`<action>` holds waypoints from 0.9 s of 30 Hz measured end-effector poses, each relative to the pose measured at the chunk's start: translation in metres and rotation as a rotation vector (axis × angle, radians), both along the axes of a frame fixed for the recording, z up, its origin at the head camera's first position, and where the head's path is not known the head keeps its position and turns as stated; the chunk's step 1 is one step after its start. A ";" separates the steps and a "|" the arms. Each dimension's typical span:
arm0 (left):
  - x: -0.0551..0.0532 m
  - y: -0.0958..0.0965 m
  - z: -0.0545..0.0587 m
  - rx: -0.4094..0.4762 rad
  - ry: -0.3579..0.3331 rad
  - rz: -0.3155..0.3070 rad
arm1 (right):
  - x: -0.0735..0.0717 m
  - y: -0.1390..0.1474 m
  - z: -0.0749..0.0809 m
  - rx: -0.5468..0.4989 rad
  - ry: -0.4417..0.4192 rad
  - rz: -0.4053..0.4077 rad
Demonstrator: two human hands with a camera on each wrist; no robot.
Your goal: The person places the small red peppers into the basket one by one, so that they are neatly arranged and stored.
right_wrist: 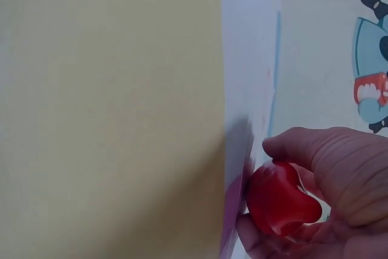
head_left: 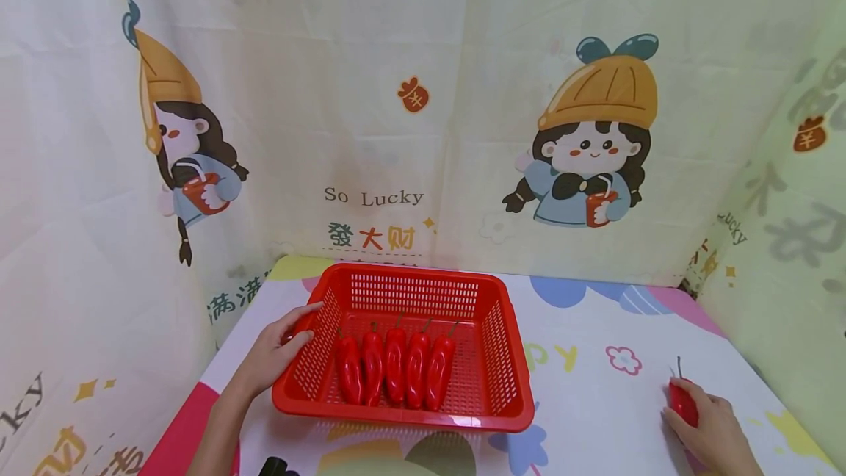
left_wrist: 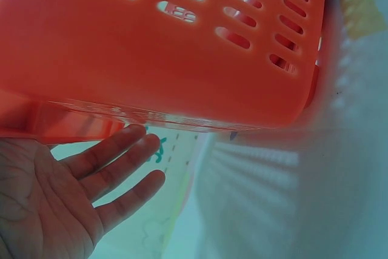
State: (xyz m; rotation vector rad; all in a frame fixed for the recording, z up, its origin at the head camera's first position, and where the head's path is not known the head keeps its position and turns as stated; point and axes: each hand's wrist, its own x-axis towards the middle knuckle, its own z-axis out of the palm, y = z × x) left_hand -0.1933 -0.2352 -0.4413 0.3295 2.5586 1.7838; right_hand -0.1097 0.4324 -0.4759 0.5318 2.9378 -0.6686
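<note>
A red plastic basket (head_left: 489, 417) with slotted walls stands at the middle of the table. Several glossy red chili peppers (head_left: 394, 366) lie side by side in it, stems toward the back. At the basket's left rim, my left hand (head_left: 274, 351) holds on with thumb and index finger over the edge. Its other fingers (left_wrist: 130, 201) stretch out below the rim in the left wrist view. Far to the right, my right hand (head_left: 714, 424) grips another red chili pepper (head_left: 684, 402) between thumb and fingers, low at the table; the pepper's rounded end shows in the right wrist view.
A printed cloth (head_left: 581, 402) covers the table. Cream curtains (head_left: 463, 131) with cartoon figures enclose the back and both sides. A small black object (head_left: 274, 467) lies at the front edge, left of centre, partly cut off by the frame.
</note>
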 end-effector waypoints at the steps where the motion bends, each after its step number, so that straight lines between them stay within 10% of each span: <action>1: 0.000 0.000 0.000 0.000 0.000 0.000 | 0.001 0.000 0.000 -0.006 0.000 -0.002; 27: 0.000 0.000 0.000 0.004 -0.007 0.002 | -0.001 -0.016 0.013 -0.013 0.187 -0.040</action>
